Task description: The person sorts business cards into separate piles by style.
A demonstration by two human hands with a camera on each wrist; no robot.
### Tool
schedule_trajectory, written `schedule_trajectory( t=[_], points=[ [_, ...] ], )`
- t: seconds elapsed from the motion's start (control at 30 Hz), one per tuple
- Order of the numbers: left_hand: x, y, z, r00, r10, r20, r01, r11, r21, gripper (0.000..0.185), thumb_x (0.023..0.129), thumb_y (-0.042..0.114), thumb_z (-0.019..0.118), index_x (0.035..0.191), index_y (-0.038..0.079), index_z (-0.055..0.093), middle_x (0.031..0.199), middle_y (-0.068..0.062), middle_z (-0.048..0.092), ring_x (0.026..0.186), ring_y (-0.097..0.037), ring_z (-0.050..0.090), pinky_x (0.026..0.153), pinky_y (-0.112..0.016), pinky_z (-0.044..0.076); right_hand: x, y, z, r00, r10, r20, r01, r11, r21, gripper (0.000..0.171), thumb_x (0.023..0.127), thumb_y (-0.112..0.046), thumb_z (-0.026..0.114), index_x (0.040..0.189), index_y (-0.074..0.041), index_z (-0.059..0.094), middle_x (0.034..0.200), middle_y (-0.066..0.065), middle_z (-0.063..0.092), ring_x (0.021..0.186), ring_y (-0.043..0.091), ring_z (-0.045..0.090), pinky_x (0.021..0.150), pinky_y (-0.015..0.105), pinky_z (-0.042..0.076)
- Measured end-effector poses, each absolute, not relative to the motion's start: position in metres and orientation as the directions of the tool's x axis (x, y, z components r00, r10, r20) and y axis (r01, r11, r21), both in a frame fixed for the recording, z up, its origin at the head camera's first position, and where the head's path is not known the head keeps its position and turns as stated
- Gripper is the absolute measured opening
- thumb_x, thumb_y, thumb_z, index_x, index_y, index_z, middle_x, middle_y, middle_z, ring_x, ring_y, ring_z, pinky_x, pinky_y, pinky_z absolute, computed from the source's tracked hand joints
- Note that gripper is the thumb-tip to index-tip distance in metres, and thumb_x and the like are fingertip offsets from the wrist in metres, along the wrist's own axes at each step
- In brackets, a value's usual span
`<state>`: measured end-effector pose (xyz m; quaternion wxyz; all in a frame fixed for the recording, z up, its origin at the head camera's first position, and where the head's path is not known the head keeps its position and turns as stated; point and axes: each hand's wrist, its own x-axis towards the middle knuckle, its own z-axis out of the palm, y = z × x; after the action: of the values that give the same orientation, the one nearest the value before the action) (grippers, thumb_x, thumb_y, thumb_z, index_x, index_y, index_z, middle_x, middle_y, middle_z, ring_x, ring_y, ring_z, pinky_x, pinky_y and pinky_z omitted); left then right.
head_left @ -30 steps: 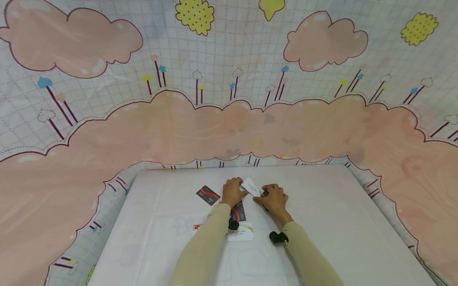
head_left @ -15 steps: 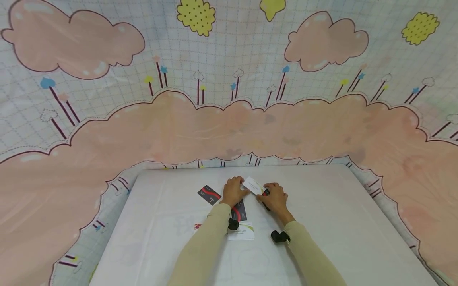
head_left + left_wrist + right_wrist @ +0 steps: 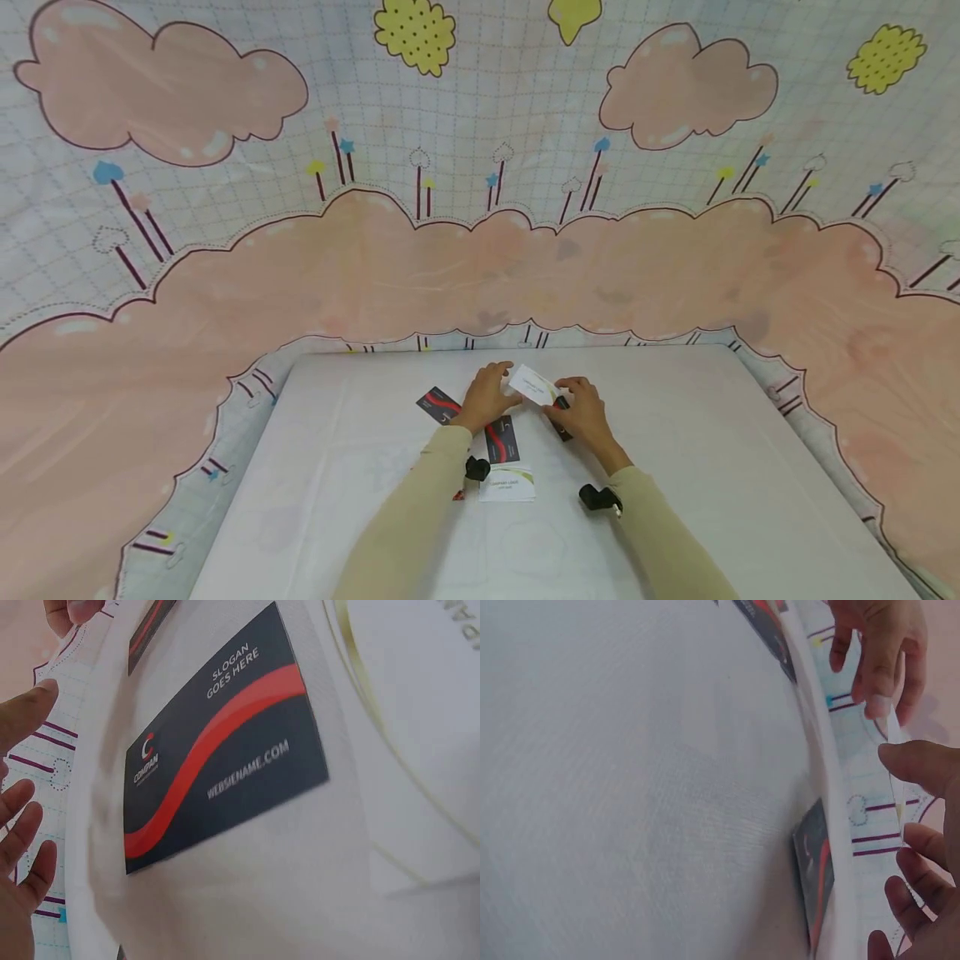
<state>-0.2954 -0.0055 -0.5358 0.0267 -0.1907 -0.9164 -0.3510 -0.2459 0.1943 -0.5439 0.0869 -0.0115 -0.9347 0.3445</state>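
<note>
My right hand (image 3: 572,405) pinches a white business card (image 3: 534,386) by its right end and holds it just above the white table (image 3: 712,467). The right wrist view shows that card (image 3: 897,780) edge-on between thumb and fingers. My left hand (image 3: 489,388) is at the card's left end with fingers straight and spread (image 3: 22,825), a fingertip at the card's end. A black card with a red swoosh (image 3: 225,750) lies below the left wrist. Another black card (image 3: 817,877) lies under my right hand.
More cards lie on the table: a black one (image 3: 438,404) at the left, a black one (image 3: 501,440) between my forearms, a white one with green print (image 3: 507,485) nearer me. Patterned cloth (image 3: 480,267) hangs behind and round the table.
My left hand has opened its fingers and loosened from the white card's left end. The right hand keeps the card and has raised it slightly.
</note>
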Motion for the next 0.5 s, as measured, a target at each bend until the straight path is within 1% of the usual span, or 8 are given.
schedule_trajectory(
  t=[0.27,0.43,0.5],
  points=[
    [-0.288,-0.013,-0.528,-0.908,0.400,0.128,0.382,0.658,0.649,0.074,0.083,0.026,0.079,0.147,0.015,0.044,0.137,-0.010,0.055,0.127,-0.027,0.050,0.107,-0.045,0.044,-0.234,0.198,-0.531,-0.984,0.021,0.176,-0.101,0.751,-0.653,0.054,0.077,-0.028,0.083,0.123,-0.010,0.062,0.133,0.014,0.053,0.126,0.036,0.049,0.103,0.058,0.041],
    [-0.282,-0.019,-0.522,-0.886,0.438,0.155,0.431,0.650,0.626,0.075,0.082,0.030,0.079,0.147,0.017,0.045,0.142,-0.009,0.052,0.131,-0.028,0.048,0.110,-0.045,0.042,-0.229,0.199,-0.528,-0.982,-0.013,0.188,-0.134,0.749,-0.649,0.053,0.076,-0.026,0.083,0.123,-0.010,0.062,0.133,0.013,0.053,0.127,0.036,0.048,0.105,0.058,0.041],
    [-0.279,-0.021,-0.520,-0.875,0.451,0.174,0.454,0.643,0.616,0.074,0.082,0.032,0.080,0.146,0.015,0.047,0.142,-0.008,0.052,0.131,-0.028,0.049,0.110,-0.045,0.042,-0.228,0.199,-0.526,-0.980,-0.026,0.199,-0.152,0.748,-0.646,0.053,0.076,-0.026,0.084,0.122,-0.011,0.063,0.133,0.013,0.054,0.126,0.036,0.048,0.105,0.058,0.041]
  ],
)
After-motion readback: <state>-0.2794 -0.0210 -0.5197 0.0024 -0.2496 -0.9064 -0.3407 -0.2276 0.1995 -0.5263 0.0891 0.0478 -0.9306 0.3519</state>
